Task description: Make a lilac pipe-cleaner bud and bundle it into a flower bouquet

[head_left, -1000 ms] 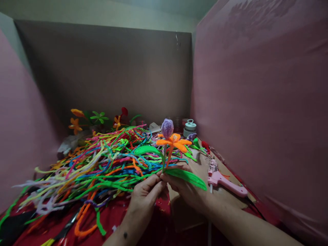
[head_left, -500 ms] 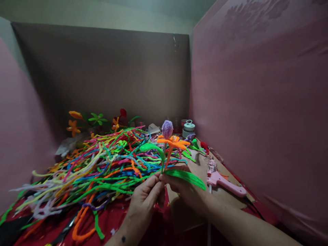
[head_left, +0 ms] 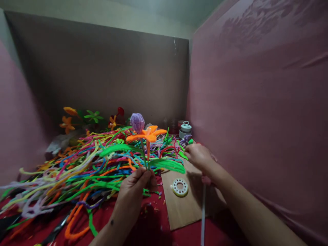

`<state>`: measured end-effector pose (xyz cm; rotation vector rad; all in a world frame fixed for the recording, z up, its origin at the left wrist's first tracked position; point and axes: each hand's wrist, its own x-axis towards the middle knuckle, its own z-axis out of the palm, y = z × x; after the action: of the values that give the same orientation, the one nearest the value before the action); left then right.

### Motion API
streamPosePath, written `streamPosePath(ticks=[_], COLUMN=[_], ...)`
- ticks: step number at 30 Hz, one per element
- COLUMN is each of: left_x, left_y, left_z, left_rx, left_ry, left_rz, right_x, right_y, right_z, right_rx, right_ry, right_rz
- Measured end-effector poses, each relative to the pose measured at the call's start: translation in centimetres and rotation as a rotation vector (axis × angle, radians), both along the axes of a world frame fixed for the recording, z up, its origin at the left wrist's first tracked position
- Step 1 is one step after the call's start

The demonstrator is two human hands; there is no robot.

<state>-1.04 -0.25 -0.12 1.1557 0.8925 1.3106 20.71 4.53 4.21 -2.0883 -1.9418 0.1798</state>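
Observation:
My left hand [head_left: 134, 188] pinches the stem of a pipe-cleaner flower [head_left: 143, 134] and holds it upright. The flower has a purple bud, orange petals and two long green leaves [head_left: 167, 165]. My right hand [head_left: 198, 155] is off the flower, further right and back, over small green and purple pipe-cleaner pieces [head_left: 185, 140] near the pink wall. Its fingers are curled downward; what they hold, if anything, is hidden. A white tape ring [head_left: 180, 187] lies on the wooden board [head_left: 184, 208] between my hands.
A big heap of coloured pipe cleaners [head_left: 77, 164] covers the left of the red table. Finished flowers [head_left: 77, 118] stand at the back left. A small round container [head_left: 185, 128] sits in the back corner. Pink walls close in left and right.
My right hand let go of the flower and moved right and back. My left hand carried the flower to the left. The tape ring came into sight; the pink glue gun is now hidden.

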Motion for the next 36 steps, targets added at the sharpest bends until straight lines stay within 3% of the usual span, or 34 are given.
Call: streamPosePath(ticks=[3,5,9,12,19,23,29,32,36], left_x=[0.1,0.1,-0.1,-0.3,-0.4,-0.4,-0.4,-0.4,-0.6], left_y=[-0.3,-0.4,-0.4,-0.2,0.1,0.4,-0.2,-0.5,-0.3], left_z=[0.3,0.4,0.5,0.7,0.6,0.2,0.6,0.7,0.5], left_rx=[-0.006,-0.001,0.017,0.033,0.002,-0.051,0.056,0.067,0.076], left_ry=[0.007,-0.005,-0.039,0.007,-0.061,-0.144,-0.095,-0.076,-0.045], left_rz=[-0.03,-0.049,-0.043,-0.017,-0.016,-0.01,-0.114,-0.173,-0.227], right_x=[2.9,3.8,4.0,4.1,6.3,5.2,-1.4,-4.3,-5.8], right_y=[2.6,4.1,5.7,6.1,5.5,3.5,-0.6,-2.3,-3.4], right_z=[0.5,-0.1,-2.0,-2.5,0.9,2.0,0.1,-0.6,-0.5], right_rx=[-0.104,-0.177,-0.213,-0.176,0.076,0.177,0.112,-0.027,-0.084], right_ry=[-0.166,-0.23,-0.253,-0.206,0.062,0.358,0.836,1.339,1.501], right_rz=[-0.135,-0.177,-0.196,-0.217,-0.271,-0.118,0.231,0.442,0.45])
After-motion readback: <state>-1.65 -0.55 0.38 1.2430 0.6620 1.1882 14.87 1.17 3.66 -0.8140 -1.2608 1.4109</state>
